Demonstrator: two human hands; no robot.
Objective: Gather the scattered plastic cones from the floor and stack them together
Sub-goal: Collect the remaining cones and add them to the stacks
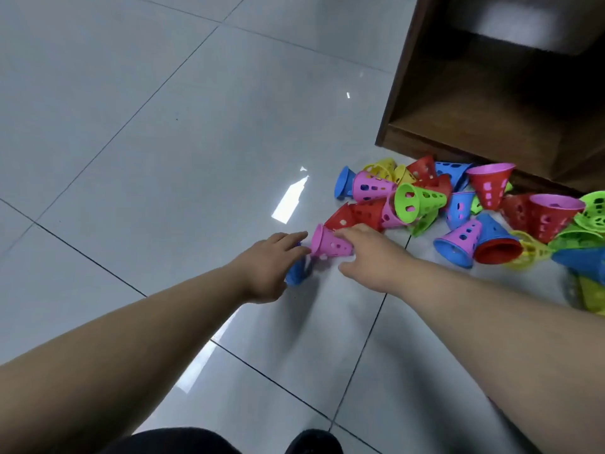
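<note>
Tiled floor (157,165), grey and glossy. Both bare arms reach forward and down to it.

Pink cone (329,246) lies on its side on the floor between the two hands, wide rim toward the left hand (268,267), narrow end toward the right hand (373,257).

Right hand: spread wide. Its fingers (350,231) lie along the top of the pink cone and touch it. The thumb (347,267) is splayed low, near the floor, apart from the cone's underside. A straddle, not a closed pinch.

Left hand: fingers run nearly straight, tips at the pink cone's wide rim. A blue cone (295,275) shows just beneath the palm, partly hidden and blurred. It may be held from below, but I cannot tell from here whether the hand grips it.

Just behind the pink cone a red cone (340,219) lies on its side at the near edge of the heap of cones (458,209). The heap is pink, red, blue, yellow and green, some tipped over, some nested in pairs, a green cone (422,199) uppermost with its mouth facing left. The heap spreads to the right along the foot of a dark wooden cabinet (422,103).
</note>
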